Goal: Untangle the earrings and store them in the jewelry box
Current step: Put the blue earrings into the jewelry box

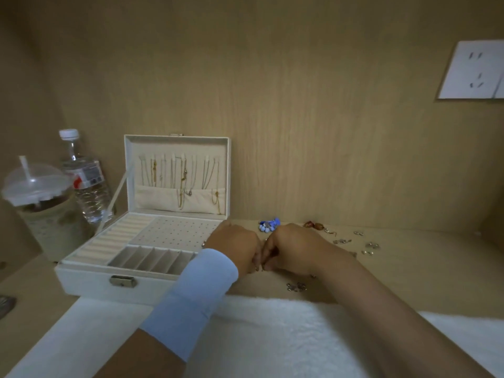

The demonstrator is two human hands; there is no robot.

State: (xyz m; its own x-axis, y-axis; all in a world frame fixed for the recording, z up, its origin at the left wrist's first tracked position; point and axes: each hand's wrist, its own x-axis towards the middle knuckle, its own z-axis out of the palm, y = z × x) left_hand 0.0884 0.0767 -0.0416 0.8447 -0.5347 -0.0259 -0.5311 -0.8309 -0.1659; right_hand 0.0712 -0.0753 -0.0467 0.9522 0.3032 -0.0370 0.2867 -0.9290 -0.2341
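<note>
An open white jewelry box point(90, 276) stands at the left, its lid upright with chains hanging inside and a perforated earring panel point(174, 230) in the base. My left hand point(234, 248) and my right hand point(289, 248) meet knuckle to knuckle just right of the box, fingers curled down and pinching something small between them; the piece itself is hidden. Loose earrings lie around: a blue beaded cluster point(269, 225), a brown pair point(313, 225), silver ones point(342, 241) and a silver pair point(296, 287) near the desk edge.
A lidded drink cup with a straw point(41, 205) and a water bottle point(87, 184) stand left of the box. A white fluffy cloth point(272, 336) covers the front. A wall socket point(474, 70) sits on the wooden back panel at upper right.
</note>
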